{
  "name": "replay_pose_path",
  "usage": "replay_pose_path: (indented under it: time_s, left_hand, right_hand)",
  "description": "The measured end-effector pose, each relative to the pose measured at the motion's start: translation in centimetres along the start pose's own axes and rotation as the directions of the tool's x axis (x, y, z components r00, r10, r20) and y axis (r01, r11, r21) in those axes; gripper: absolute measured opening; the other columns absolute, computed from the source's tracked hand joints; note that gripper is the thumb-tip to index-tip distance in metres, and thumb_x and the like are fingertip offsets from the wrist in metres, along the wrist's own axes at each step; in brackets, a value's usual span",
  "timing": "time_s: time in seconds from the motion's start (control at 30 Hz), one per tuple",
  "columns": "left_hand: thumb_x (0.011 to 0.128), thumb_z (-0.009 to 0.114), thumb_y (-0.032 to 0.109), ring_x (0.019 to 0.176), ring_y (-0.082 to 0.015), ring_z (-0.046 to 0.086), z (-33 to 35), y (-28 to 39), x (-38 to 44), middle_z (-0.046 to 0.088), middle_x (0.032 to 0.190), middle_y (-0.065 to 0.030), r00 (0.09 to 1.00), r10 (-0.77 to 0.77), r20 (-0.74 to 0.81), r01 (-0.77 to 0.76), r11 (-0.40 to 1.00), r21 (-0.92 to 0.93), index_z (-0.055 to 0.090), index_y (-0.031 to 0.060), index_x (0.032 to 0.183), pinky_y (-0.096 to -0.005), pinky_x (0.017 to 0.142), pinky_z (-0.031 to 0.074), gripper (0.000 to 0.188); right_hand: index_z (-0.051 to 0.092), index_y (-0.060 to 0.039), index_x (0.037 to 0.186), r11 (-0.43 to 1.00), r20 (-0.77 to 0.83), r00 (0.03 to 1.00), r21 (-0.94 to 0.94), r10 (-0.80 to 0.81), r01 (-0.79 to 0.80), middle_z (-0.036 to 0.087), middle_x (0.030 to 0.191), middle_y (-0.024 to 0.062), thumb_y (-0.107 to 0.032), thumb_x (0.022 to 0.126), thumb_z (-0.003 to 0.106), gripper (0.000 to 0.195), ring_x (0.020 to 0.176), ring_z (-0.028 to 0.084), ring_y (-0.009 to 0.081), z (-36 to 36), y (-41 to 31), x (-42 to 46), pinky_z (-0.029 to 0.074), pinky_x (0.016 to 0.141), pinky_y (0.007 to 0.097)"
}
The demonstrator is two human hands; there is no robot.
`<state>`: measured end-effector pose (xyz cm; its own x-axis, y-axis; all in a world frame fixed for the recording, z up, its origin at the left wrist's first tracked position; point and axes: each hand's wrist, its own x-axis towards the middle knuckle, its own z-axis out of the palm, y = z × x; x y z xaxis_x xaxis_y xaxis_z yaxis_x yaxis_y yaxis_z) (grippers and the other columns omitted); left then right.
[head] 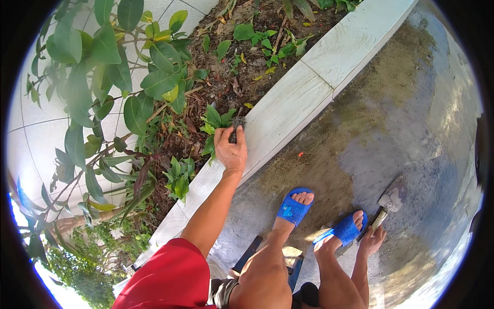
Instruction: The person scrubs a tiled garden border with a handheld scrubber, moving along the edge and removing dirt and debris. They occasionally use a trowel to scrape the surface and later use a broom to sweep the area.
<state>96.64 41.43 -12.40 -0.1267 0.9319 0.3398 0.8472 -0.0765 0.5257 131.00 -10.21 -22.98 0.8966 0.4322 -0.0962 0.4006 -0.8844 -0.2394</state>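
Observation:
My left hand (231, 150) reaches over a low wall topped with pale tiles (281, 112). Its fingers pinch a rough dark grey clump (239, 123); whether this is mortar, soil or a scouring pad cannot be told. The clump is at the wall's inner edge, beside a small leafy plant (216, 117) in the planting bed. Down by my right foot, my right hand (373, 241) grips the pale handle of a trowel (393, 195). The trowel's pointed metal blade is turned away from me, over the concrete floor (324, 143), and has grey residue on it.
Two blue slippers (295, 206) are on my feet. Beneath me is a blue-framed low stool (247, 253), partly hidden by my legs. A branch with broad leaves (158, 83) overhangs the soil bed (235, 85) on the left. Pale floor tiles (50, 135) lie beyond it.

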Motion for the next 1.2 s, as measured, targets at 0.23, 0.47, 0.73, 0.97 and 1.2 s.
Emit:
replay_pose_path:
  time_s: [0.23,0.47,0.73,0.97,1.2]
  left_hand:
    - [0.09,0.081,0.031,0.086,-0.0404,0.069,-18.4,-22.6,-9.8,0.069,0.093,-0.0187,0.84,-0.375,-0.391,0.517,0.77,0.372,0.081,-0.003,0.097,-0.0498,0.076,0.053,0.035]
    - [0.089,0.086,0.016,0.083,-0.0266,0.066,-3.2,-4.8,-4.9,0.065,0.097,-0.0103,0.991,-0.054,-0.126,0.05,0.998,-0.033,0.078,-0.0074,0.097,-0.0373,0.072,0.052,0.027]
    - [0.089,0.085,0.028,0.098,-0.0283,0.064,12.0,17.1,3.3,0.065,0.101,-0.0067,0.843,0.494,0.21,-0.401,0.84,-0.365,0.084,0.0062,0.101,-0.0423,0.083,0.055,0.025]
    - [0.079,0.09,0.005,0.09,-0.029,0.066,-7.6,-6.0,-5.5,0.064,0.107,-0.0124,0.811,0.42,0.408,-0.331,0.904,-0.271,0.08,0.0004,0.101,-0.0385,0.076,0.055,0.025]
    - [0.09,0.085,0.003,0.092,-0.0256,0.062,-18.4,-15.6,-13.0,0.062,0.116,-0.0142,0.964,0.017,0.266,-0.015,1.0,-0.01,0.076,-0.0064,0.108,-0.0353,0.08,0.052,0.022]
  right_hand:
    - [0.072,-0.004,0.135,0.999,0.079,0.997,0.045,-0.004,0.0,0.063,0.101,0.0147,-0.025,0.095,0.079,0.045,0.087,0.069,0.0346,-0.5,-1.4,0.5,0.053,0.073,0.0498]
    - [0.073,-0.0056,0.135,1.0,0.027,1.0,0.026,-0.009,0.009,0.063,0.101,0.0114,-0.023,0.095,0.079,0.043,0.085,0.069,0.0298,-0.2,-0.7,0.1,0.053,0.072,0.0475]
    - [0.074,-0.0083,0.132,0.997,0.092,0.995,0.062,0.048,-0.054,0.063,0.102,0.0114,-0.026,0.093,0.081,0.043,0.09,0.07,0.0308,-0.4,-1.2,0.3,0.053,0.076,0.0479]
    - [0.074,-0.006,0.131,0.998,0.03,0.999,0.065,0.018,-0.02,0.065,0.101,0.0121,-0.026,0.095,0.081,0.042,0.088,0.071,0.0311,-0.2,-1.6,0.3,0.054,0.074,0.0481]
    - [0.075,-0.0062,0.133,0.997,0.024,0.999,0.064,0.046,-0.047,0.066,0.102,0.0111,-0.027,0.096,0.08,0.043,0.088,0.07,0.0296,0.2,-0.4,0.0,0.054,0.074,0.0468]
